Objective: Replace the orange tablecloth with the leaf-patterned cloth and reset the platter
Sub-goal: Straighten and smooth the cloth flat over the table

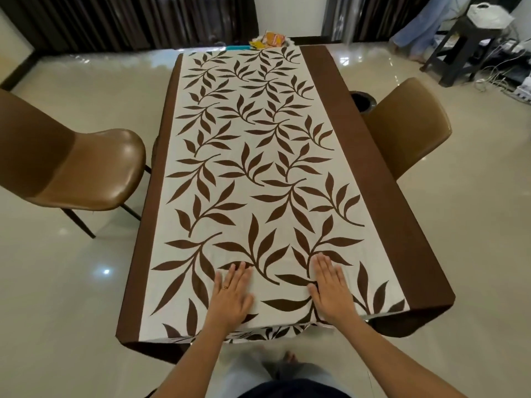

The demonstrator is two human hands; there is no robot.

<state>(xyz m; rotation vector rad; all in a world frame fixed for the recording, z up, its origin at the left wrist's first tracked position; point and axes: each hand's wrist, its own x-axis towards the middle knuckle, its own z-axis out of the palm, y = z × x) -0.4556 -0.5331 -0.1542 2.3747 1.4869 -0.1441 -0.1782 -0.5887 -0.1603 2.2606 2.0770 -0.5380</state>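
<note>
A person's left hand (234,294) and right hand (330,288) press flat, fingers spread and grasping nothing, on the near end of the leaf-patterned cloth (258,168), whose long axis runs straight away from them. Cream with brown leaves and dark borders, it covers the table.

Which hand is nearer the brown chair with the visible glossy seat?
Left. The left hand lies flat toward the glossy brown chair; the right hand lies farther away.
</note>
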